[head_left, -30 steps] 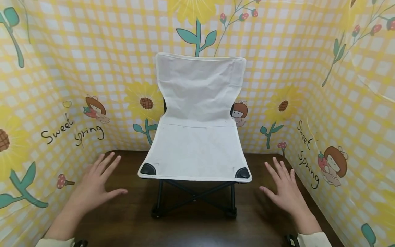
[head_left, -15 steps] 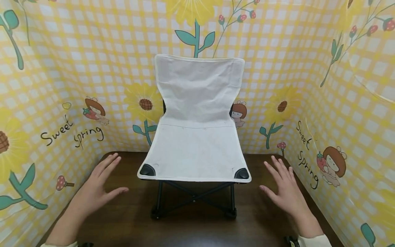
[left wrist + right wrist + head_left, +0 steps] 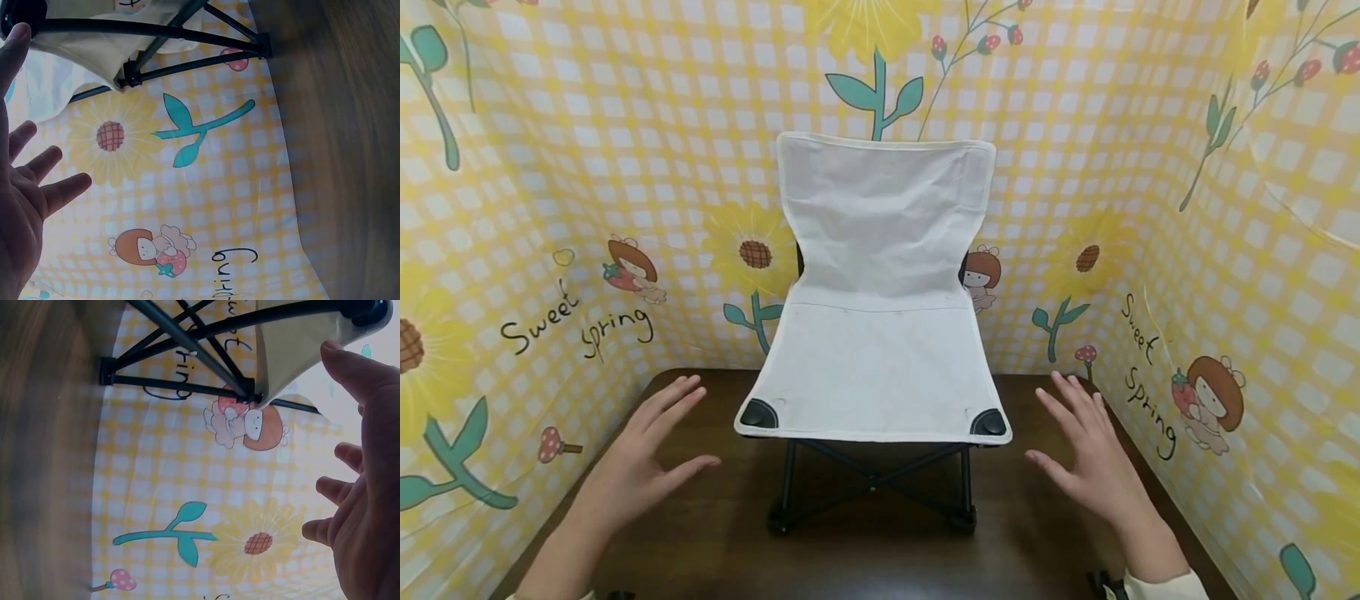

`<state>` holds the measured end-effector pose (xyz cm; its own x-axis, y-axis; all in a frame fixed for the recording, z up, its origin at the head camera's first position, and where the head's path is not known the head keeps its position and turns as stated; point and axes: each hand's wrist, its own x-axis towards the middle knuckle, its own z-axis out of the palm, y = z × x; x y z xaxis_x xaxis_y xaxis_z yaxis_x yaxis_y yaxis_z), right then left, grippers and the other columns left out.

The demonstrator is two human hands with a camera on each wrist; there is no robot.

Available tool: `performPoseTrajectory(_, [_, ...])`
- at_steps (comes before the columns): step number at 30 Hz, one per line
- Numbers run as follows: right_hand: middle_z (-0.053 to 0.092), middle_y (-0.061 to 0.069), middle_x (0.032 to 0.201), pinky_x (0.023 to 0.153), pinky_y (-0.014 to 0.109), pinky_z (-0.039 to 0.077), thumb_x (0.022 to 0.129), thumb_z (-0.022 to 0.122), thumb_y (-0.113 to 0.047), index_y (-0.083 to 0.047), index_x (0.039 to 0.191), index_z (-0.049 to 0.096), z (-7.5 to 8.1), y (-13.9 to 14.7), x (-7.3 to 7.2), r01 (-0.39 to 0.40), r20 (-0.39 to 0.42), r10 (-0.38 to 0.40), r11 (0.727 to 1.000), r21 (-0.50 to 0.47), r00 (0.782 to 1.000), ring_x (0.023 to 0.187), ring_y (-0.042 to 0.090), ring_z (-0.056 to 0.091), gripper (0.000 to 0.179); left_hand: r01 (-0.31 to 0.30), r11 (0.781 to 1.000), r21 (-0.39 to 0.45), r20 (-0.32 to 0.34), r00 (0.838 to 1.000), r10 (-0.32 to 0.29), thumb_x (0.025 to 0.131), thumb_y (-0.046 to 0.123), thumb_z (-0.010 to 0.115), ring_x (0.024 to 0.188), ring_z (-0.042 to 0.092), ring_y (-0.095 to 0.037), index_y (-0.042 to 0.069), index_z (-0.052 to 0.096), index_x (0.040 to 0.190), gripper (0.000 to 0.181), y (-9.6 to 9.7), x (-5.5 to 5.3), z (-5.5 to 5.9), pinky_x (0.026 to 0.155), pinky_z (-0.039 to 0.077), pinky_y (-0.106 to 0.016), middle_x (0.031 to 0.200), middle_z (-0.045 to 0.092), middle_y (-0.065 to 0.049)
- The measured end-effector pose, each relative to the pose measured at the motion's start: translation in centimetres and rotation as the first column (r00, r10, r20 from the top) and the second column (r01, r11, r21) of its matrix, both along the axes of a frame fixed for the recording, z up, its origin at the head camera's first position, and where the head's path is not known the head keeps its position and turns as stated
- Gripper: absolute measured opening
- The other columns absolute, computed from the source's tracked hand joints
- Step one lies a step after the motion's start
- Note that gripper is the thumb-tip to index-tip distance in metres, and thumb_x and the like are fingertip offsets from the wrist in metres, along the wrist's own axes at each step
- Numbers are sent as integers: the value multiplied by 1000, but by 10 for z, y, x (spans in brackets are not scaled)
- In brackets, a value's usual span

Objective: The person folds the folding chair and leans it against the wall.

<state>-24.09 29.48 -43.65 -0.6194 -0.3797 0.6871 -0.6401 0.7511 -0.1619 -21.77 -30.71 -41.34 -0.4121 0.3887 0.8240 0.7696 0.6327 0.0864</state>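
Note:
A small folding chair [image 3: 880,358] with white fabric and a dark crossed-leg frame stands unfolded in the middle of the head view, its seat toward me. To its left hovers my left hand [image 3: 636,467], fingers extended and thumb spread toward the chair, holding nothing. My right hand [image 3: 1090,458] mirrors it on the other side, also apart from the chair. The left wrist view shows the chair's leg tubes [image 3: 206,62] beyond my fingers [image 3: 62,190]. In the right wrist view my thumb [image 3: 350,372] appears near a front seat corner, with a gap in the head view.
The chair stands on a dark brown wooden tabletop [image 3: 872,567]. Yellow checked cloth [image 3: 685,167] printed with sunflowers and small figures hangs behind it and along both sides. Dark wrist straps [image 3: 1105,585] show near the lower edge.
Both hands have drifted slightly inward toward the chair, and the left hand's fingers have come closer together. The chair stays in place.

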Motion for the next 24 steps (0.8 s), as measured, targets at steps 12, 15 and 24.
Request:
performPoseTrajectory(12, [46,26,153,127,54,13,100,59,-54,-3,143,57,20,-26,8,-205,-234,204,979,17,951,148,42,35,67,159,986,-40,-206,965,-164,98,43,67,138,51,-37,-7,65,129,59,29,1,18,119,37,-29,133,61,-30])
performPoseTrajectory(15, [48,29,149,128,52,15,101,60,-50,0,140,58,23,-31,9,-262,-273,260,965,31,926,145,44,39,63,168,985,-42,-217,961,-173,99,42,66,137,51,-37,-7,65,129,57,33,1,19,119,37,-30,132,62,-29])
performPoseTrajectory(24, [54,33,140,127,51,20,102,64,-36,4,134,61,25,-52,11,-385,-325,380,921,50,866,141,46,44,51,205,977,-66,-237,947,-215,104,33,61,136,53,-38,-9,65,125,48,50,1,17,121,36,-37,128,63,-31])
